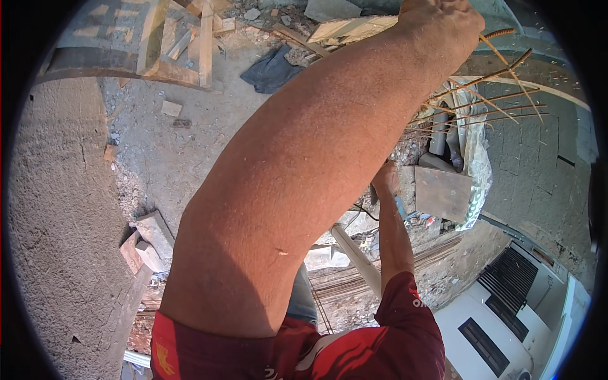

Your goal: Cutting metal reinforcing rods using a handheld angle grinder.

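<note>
Toward the far right, rusty rods, running mostly left to right, lie between the left hand, seemingly nearer, and right hand. Whether either hand grips anything cannot be told.

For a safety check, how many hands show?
2: the left hand, cut by the top edge, and the right hand, below the left forearm; others may be hidden.

Dusty floor, rough grey wall
</note>
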Available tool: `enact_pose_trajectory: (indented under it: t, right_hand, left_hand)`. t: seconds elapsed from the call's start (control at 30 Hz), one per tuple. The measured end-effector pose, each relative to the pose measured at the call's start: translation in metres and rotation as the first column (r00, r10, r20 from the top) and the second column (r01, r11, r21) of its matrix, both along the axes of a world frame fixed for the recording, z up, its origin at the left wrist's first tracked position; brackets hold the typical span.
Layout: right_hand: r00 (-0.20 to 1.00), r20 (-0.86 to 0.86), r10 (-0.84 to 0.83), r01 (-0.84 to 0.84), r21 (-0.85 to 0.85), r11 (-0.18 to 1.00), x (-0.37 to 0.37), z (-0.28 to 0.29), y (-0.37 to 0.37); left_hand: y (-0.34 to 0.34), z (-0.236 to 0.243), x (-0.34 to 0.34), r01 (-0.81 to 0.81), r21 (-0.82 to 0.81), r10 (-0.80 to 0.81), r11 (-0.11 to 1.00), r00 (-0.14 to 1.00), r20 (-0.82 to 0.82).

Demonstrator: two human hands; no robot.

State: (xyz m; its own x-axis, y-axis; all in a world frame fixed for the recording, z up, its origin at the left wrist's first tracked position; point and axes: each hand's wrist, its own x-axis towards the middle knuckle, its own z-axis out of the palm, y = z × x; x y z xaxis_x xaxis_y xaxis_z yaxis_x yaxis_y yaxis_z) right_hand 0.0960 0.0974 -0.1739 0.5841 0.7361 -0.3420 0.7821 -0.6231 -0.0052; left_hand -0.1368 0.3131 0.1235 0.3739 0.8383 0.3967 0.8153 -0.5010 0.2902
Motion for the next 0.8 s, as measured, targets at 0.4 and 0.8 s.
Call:
enact_pose_trajectory:
  t: [0.4, 0.8]
  right_hand:
    - [0.999, 0.034, 0.004, -0.004, -0.009, 1.0, -0.002, 0.003, 0.001]
    - [0.998, 0.057, 0.026, -0.026, 0.009, 1.0, -0.009, 0.002, 0.002]
  left_hand:
    - [-0.002, 0.002, -0.002, 0.015, -0.03, -0.014, 0.999, 1.0, 0.014]
    - [-0.002, -0.002, 0.001, -0.001, -0.023, 0.001, 1.0, 0.999, -0.032]
